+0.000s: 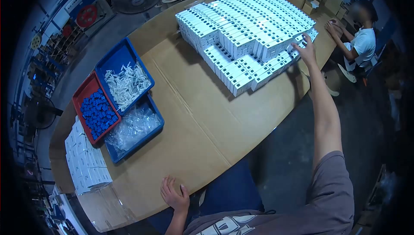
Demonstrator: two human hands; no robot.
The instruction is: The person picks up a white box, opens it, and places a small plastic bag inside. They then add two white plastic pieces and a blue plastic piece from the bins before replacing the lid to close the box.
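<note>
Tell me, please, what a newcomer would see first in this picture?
The large stack of white boxes at the far end of the cardboard-covered table strikes first, with the right hand stretched out to its right edge. Next comes the red tray of blue pieces on the left, beside two blue trays. The left hand rests on the near edge.

head cam — worn, high over table (pixel 194 118) | faces forward-down | wide fisheye — near edge close

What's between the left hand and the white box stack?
In the head view, only bare cardboard sheet lies between the left hand and the white boxes.
</note>
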